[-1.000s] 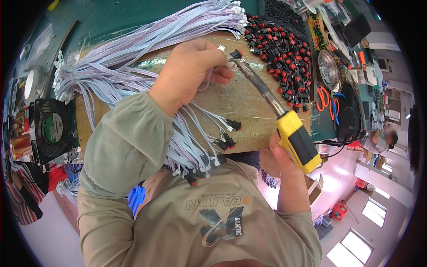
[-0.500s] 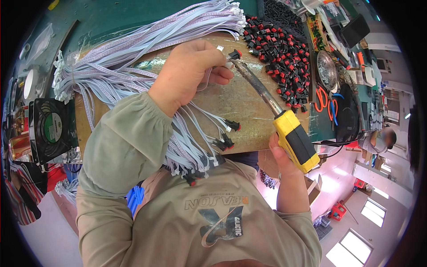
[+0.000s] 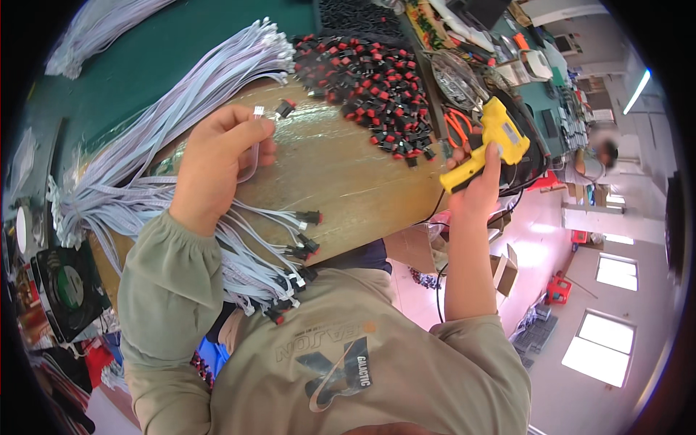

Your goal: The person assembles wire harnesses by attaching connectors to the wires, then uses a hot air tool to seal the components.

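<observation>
My left hand is closed in a pinch on a thin white cable. Just past its fingertips are a small white connector and a black-and-red rocker switch at the cable's end. My right hand is wrapped round a yellow soldering gun, its barrel toward a round metal dish. The gun's tip is hard to make out there. Pale ribbon cables lie bundled beyond my left hand. Near my body, several cable ends carry switches.
A large heap of black-and-red switches covers the far right of the brown board. Behind it is a tray of small dark parts. Orange-handled pliers lie by the dish. A black fan stands at the left. A person is farther right.
The soldering gun has moved away from the switch, rightward to the metal dish, and turned. My left hand still holds the cable with the switch. The whole view has shifted.
</observation>
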Motion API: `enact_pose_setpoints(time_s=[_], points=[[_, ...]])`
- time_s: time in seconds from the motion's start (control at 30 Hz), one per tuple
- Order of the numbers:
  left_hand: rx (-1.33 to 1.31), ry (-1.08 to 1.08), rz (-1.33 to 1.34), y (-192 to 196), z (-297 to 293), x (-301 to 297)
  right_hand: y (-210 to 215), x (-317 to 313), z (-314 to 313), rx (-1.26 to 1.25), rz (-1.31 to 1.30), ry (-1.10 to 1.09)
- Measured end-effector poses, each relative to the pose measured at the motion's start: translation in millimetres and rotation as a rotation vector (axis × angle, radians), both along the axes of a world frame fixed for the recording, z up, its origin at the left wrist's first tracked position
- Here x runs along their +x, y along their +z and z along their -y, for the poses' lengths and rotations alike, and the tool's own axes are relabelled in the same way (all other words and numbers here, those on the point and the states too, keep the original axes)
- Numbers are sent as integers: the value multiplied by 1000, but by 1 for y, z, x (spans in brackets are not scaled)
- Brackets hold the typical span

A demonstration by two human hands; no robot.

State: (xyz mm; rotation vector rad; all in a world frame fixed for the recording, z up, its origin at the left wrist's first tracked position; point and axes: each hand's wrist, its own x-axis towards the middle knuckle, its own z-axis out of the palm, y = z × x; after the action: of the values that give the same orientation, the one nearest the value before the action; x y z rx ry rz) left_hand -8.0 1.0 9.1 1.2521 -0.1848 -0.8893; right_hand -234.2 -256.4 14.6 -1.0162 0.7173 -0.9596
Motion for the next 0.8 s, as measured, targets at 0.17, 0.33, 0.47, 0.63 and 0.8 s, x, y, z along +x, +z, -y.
enact_pose_setpoints(time_s=[0.17,0.33,0.47,0.63,0.8], points=[[1,-17,-6,9,3,-7,-10,-23,62,188,-171,-121],[-14,-43,37,7,2,-6,-8,-37,59,210,-199,-24],[-30,-9,29,8,0,-8,5,-47,69,-60,-957,-30],[-33,-61,45,6,5,-6,36,-34,42,-608,-1249,-173],[-18,-125,109,7,3,-7,27,26,-45,-633,-572,477]])
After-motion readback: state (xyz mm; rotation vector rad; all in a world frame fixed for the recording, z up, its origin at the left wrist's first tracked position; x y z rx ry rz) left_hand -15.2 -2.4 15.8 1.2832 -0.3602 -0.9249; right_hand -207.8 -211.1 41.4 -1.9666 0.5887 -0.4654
